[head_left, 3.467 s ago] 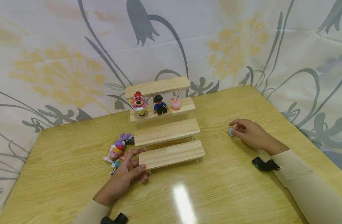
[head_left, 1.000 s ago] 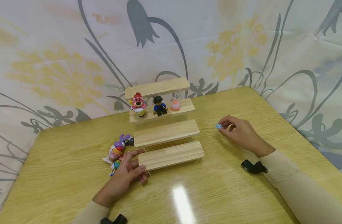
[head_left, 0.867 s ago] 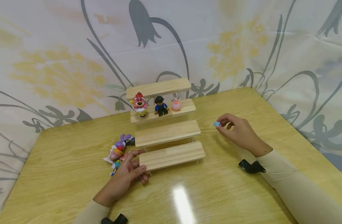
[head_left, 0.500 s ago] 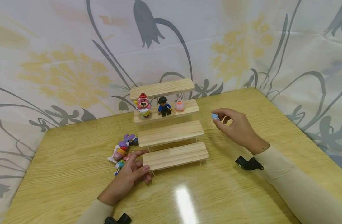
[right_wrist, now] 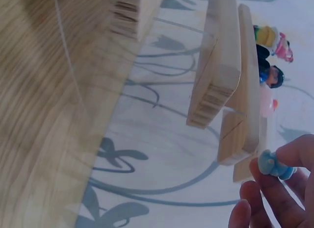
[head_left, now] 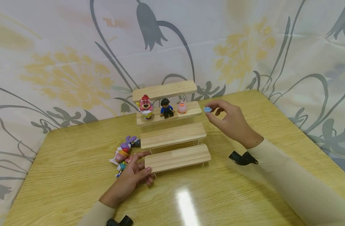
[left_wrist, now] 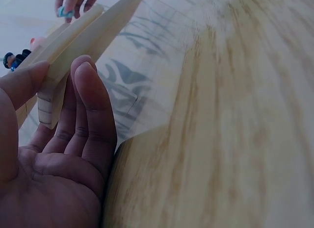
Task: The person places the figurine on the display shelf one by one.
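In our right hand (head_left: 231,121) we pinch a small blue toy (head_left: 207,109) between thumb and index finger; the right wrist view shows the other fingers bent loosely, away from the toy. We have it up off the tabletop (head_left: 234,197), just beside the right end of the second shelf from the top (head_left: 194,108), with a narrow gap showing in the head view.

On that shelf we see three figures in a row: a pink bear (head_left: 146,106) with a red top at the left, a seated man (head_left: 166,109) in a black cap and blue shirt in the middle, and a pink bird (head_left: 182,107) nearest the blue toy. Above them is the top shelf (head_left: 164,90); in front and lower come the third shelf (head_left: 173,135) and the front shelf (head_left: 178,158), all plain pale wood.

With our left hand (head_left: 128,177) we grip the left end of the front shelf, thumb against its corner and the other fingers reaching round the far side, close together.

Just beyond that hand, left of the shelves, more toys lie bunched: a purple toy (head_left: 126,145), a pink-and-white toy (head_left: 120,156) and a teal toy (head_left: 121,167), partly hidden by our fingers. Behind everything we have a flowered cloth (head_left: 186,18).
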`<state>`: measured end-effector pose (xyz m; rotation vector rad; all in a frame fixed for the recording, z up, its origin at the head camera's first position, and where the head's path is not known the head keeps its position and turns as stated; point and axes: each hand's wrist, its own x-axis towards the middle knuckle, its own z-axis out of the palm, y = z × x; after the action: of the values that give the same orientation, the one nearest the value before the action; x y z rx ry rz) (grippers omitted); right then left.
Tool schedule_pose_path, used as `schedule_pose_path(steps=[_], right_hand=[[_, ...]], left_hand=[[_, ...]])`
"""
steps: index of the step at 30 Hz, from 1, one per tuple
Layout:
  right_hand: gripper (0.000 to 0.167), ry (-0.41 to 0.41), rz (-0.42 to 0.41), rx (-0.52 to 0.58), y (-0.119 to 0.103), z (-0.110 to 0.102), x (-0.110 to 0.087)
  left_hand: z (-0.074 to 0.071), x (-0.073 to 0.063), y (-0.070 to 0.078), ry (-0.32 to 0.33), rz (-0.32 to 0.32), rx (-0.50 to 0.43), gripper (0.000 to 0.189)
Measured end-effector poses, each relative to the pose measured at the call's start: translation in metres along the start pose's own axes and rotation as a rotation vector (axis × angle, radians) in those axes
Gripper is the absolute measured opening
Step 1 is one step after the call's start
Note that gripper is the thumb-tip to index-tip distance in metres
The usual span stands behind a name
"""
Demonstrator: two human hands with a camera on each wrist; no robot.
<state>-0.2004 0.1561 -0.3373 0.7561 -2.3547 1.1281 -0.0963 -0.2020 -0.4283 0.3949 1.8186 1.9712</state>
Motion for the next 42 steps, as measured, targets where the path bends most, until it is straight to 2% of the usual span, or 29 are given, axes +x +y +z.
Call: schedule_pose_path(steps=[5, 16, 42], right_hand=[[0.021, 0.009, 0.009, 0.01, -0.004, 0.005, 0.011], [0.022, -0.04, 0.023, 0.012, -0.006, 0.015, 0.027], [0.023, -0.097, 0.011, 0.074, -0.004, 0.026, 0.033]], left_hand=[[0.001, 0.0, 0.001, 0.0, -0.003, 0.011, 0.059], [0.001, 0.001, 0.001, -0.007, -0.001, 0.009, 0.059], [-0.001, 0.0, 0.001, -0.013, -0.014, 0.009, 0.06]])
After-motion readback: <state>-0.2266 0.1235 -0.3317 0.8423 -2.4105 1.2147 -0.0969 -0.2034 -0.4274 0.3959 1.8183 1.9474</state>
